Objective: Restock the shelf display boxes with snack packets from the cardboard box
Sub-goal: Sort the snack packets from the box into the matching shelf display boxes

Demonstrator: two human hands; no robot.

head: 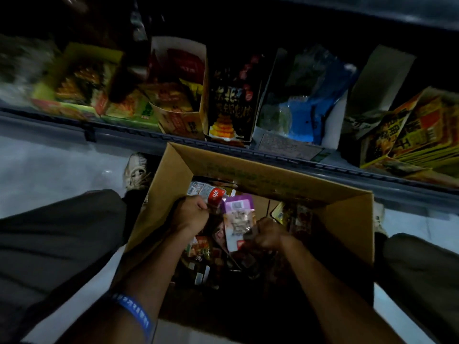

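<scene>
1. Wristband (135, 310), blue, on left forearm
2. Left hand (190, 214) inside cardboard box (273, 175), fingers curled round red-and-white packet (211, 193)
3. Purple-topped packet (239, 223) upright between both hands
4. Right hand (269, 237) in the box too, gripping that purple-topped packet at its lower edge
5. Box sits on floor (62, 165) between the person's knees, loose snack packets inside
6. Shelf (248, 150) behind it, display boxes (183, 83) in a row, blurred
</scene>
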